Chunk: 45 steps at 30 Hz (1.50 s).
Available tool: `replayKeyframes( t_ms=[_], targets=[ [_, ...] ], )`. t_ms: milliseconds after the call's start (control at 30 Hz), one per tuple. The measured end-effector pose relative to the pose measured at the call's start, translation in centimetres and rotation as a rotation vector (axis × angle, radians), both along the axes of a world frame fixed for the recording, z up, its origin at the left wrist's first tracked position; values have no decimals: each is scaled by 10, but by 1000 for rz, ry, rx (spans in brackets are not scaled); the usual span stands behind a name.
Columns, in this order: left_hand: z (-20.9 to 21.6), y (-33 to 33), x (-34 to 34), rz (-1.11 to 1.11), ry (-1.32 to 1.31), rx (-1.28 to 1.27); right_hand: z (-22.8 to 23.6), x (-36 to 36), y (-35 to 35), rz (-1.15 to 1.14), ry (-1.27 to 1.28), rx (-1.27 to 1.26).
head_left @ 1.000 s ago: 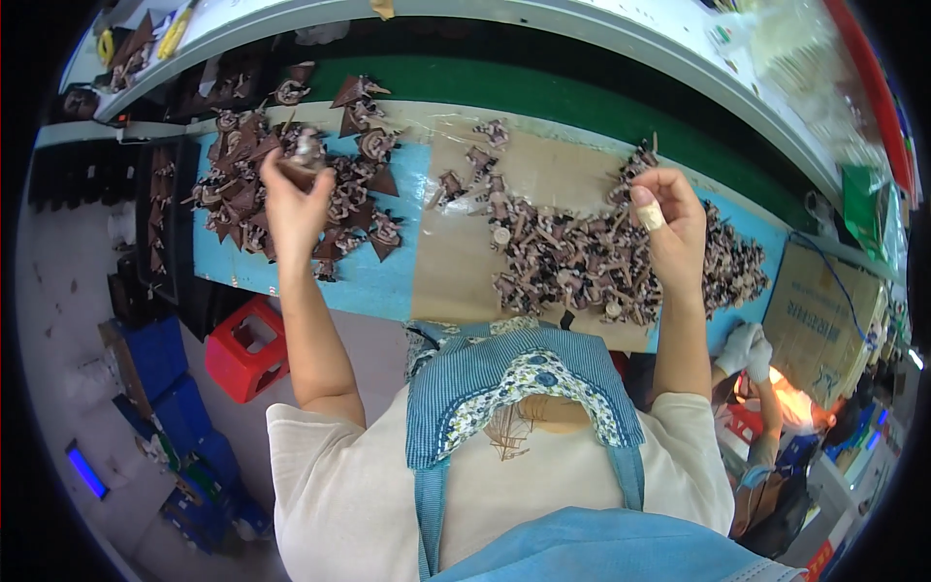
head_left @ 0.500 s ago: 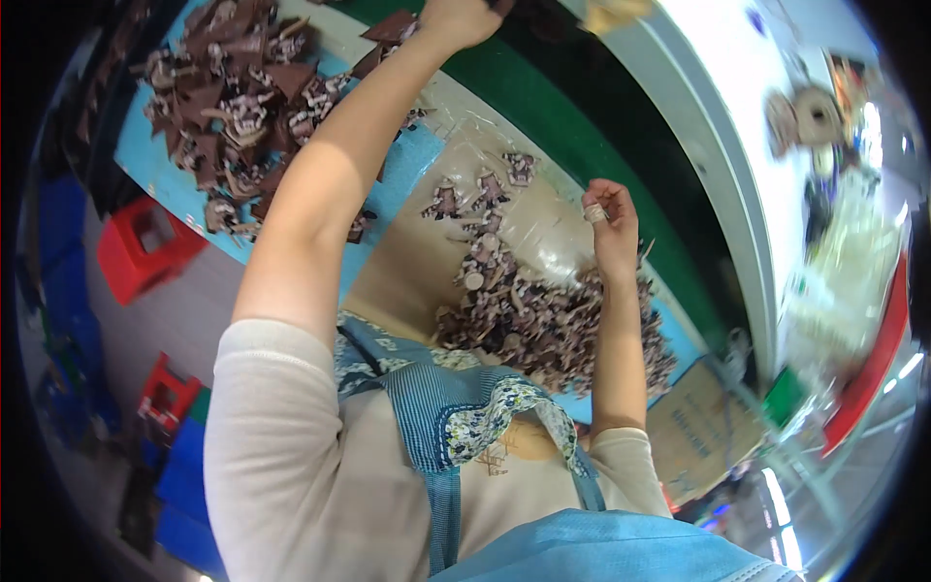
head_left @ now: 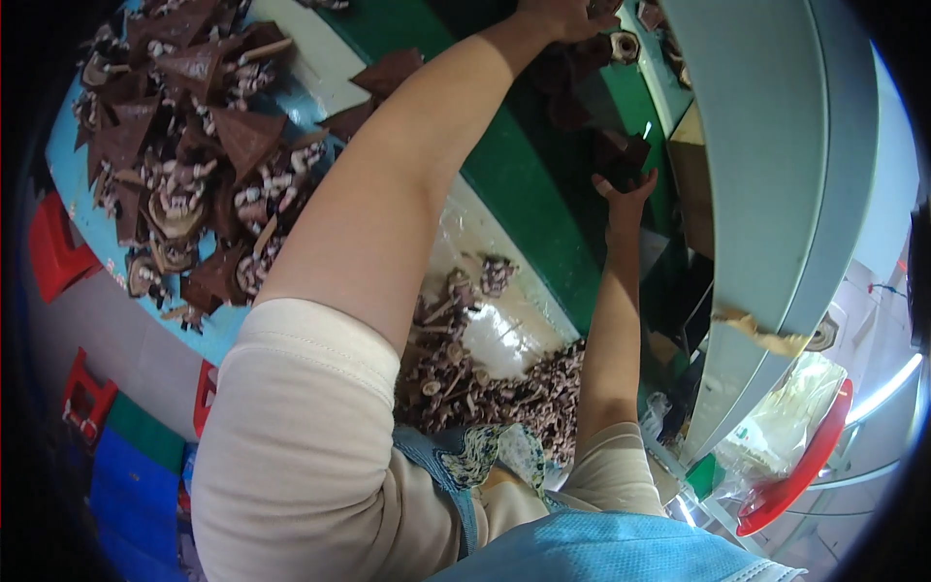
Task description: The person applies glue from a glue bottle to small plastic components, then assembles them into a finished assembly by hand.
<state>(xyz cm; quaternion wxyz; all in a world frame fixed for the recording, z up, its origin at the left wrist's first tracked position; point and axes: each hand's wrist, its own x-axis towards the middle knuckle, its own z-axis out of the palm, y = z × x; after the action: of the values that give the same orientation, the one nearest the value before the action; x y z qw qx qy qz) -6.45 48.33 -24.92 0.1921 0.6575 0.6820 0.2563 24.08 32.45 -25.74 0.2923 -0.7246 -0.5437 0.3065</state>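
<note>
My left arm stretches across the green belt (head_left: 490, 145) to the top edge, where my left hand (head_left: 567, 17) is curled, its fingertips at something dark that is partly cut off. Farther down the belt, my right hand (head_left: 627, 199) has thumb and fingers at either side of a dark brown, pyramid-like piece (head_left: 623, 155); a pale wrap covers one finger. Shadow blurs how firmly it grips. Between my arms, small brown and cream figurine parts (head_left: 495, 393) lie heaped on the table. A few larger figurine pieces (head_left: 497, 276) sit on the plastic covering beside the belt.
Brown pyramid-topped figurines (head_left: 194, 145) pile up on the blue surface at left. A pale machine panel (head_left: 776, 194) rises along the right of the belt, with a cardboard box (head_left: 689, 179) by it. Red stools (head_left: 58, 247) and blue bins (head_left: 131, 485) stand on the floor at left.
My right hand has moved from above the plastic-covered table to the dark brown piece on the belt. My left hand has reached farther right along the top, and the whole view has shifted.
</note>
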Motion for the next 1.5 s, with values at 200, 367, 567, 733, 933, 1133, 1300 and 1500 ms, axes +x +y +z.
replayKeyframes(
  t_ms=[200, 367, 567, 733, 933, 1133, 1300, 1500],
  targets=[
    [10, 46, 17, -114, 19, 100, 8, -27, 23, 191, 160, 34],
    [16, 67, 46, -208, 14, 149, 18, -29, 40, 288, 183, -94],
    [14, 33, 82, -345, 19, 161, 20, -27, 41, 333, 128, -191],
    [-3, -65, 120, -532, 6, 131, 22, -40, -3, 427, -91, 109],
    [-31, -166, 113, -735, 6, 94, 44, -31, -108, 388, 33, -306],
    [22, -109, 31, -263, -310, 530, 67, -19, -121, 167, -205, -92],
    [-35, -88, 54, -382, -441, 462, 54, -58, -94, 186, -161, -158],
    [-42, -111, 86, -661, -773, -146, 59, -77, -117, 335, -127, -208]
  ],
)
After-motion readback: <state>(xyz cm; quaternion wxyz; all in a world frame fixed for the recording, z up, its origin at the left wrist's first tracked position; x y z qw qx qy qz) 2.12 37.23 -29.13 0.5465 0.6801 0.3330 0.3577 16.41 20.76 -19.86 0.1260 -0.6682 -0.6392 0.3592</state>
